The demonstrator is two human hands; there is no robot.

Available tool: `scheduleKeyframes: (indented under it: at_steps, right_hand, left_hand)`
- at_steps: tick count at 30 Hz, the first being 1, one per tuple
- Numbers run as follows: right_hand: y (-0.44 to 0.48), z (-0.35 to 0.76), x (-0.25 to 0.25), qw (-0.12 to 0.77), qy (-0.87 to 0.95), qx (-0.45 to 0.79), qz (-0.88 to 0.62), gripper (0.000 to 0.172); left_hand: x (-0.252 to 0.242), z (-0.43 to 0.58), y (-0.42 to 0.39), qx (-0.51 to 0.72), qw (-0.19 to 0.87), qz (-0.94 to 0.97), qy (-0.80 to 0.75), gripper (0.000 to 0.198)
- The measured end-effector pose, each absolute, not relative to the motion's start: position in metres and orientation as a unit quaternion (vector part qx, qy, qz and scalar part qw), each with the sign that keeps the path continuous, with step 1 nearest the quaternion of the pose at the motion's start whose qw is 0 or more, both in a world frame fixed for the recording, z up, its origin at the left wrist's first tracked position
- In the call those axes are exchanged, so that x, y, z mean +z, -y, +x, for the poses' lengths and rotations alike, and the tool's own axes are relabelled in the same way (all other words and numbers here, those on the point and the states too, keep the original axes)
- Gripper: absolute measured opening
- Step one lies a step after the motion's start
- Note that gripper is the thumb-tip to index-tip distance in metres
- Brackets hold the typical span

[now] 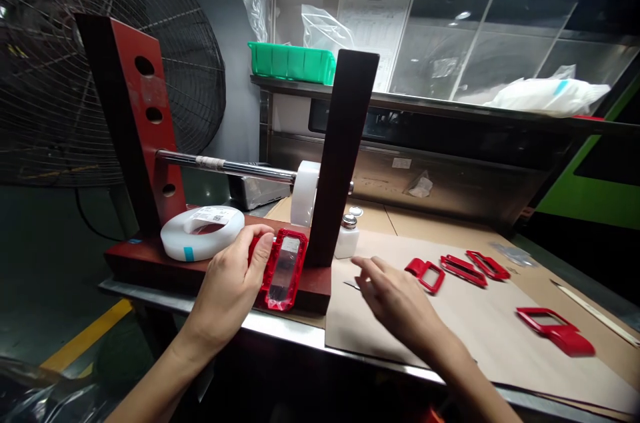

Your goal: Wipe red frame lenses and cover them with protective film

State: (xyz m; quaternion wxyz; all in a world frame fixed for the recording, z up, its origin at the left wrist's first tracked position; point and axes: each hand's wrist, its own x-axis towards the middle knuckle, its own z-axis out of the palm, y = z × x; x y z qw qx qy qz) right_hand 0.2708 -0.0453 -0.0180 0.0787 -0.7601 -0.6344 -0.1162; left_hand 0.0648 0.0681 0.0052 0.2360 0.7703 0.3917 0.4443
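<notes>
Being gripped by the closed fingers of the left hand (227, 283), a red plastic frame (283, 270) with a clear window is held over the base of the red wooden stand (150, 264). Fingers of the right hand (400, 296) are kept apart above a paper sheet (465, 336), near three red frames (463, 270).

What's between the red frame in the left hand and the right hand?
Head view: a dark upright post and pale paper separate the red frame and right hand.

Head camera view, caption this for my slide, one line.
Left hand holds a red frame; right hand reaches over paper toward more red frames.
</notes>
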Motion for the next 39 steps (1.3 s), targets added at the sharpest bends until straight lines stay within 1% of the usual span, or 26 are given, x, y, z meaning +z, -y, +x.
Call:
scheduleKeyframes:
  at_steps: [3,5,9,12,14,17,20,22,24,27,31,34,39]
  right_hand:
    - [0.051,0.304,-0.029,0.022,0.599,-0.084,-0.796,0.021]
    - [0.054,0.317,-0.037,0.015,0.595,-0.068,-0.801,0.018]
    - [0.059,0.327,-0.048,0.034,0.592,-0.05,-0.804,0.018]
    - [0.062,0.329,-0.049,0.066,0.598,-0.039,-0.798,0.011]
    - [0.064,0.33,-0.048,0.092,0.599,-0.036,-0.795,0.007]
    - [0.068,0.326,-0.04,0.139,0.6,-0.04,-0.787,0.011]
    - [0.071,0.314,-0.024,0.252,0.618,-0.071,-0.741,0.016]
    - [0.071,0.302,-0.011,0.332,0.635,-0.119,-0.687,0.016]
    - [0.066,0.29,0.001,0.365,0.651,-0.178,-0.641,0.016]
    - [0.053,0.275,0.011,0.365,0.661,-0.273,-0.596,0.016]
    - [0.035,0.263,0.016,0.33,0.658,-0.359,-0.574,0.013]
    - [0.027,0.258,0.017,0.299,0.662,-0.381,-0.572,0.015]
    - [0.023,0.254,0.018,0.256,0.673,-0.377,-0.583,0.02]
  left_hand:
    - [0.005,0.066,-0.072,0.412,0.244,0.777,-0.409,0.035]
    - [0.005,0.067,-0.074,0.396,0.248,0.782,-0.412,0.035]
    - [0.007,0.071,-0.077,0.381,0.248,0.794,-0.404,0.041]
    - [0.01,0.073,-0.076,0.364,0.235,0.795,-0.424,0.045]
    - [0.012,0.073,-0.075,0.362,0.227,0.793,-0.434,0.047]
    - [0.013,0.074,-0.075,0.377,0.216,0.791,-0.43,0.048]
    - [0.012,0.075,-0.076,0.387,0.206,0.791,-0.427,0.047]
    - [0.011,0.076,-0.076,0.387,0.21,0.792,-0.424,0.046]
    - [0.011,0.076,-0.077,0.39,0.222,0.79,-0.418,0.046]
    - [0.011,0.074,-0.077,0.391,0.231,0.788,-0.416,0.046]
    - [0.011,0.071,-0.077,0.381,0.216,0.787,-0.434,0.046]
    - [0.01,0.07,-0.077,0.378,0.208,0.788,-0.439,0.046]
    - [0.011,0.07,-0.078,0.373,0.212,0.787,-0.442,0.043]
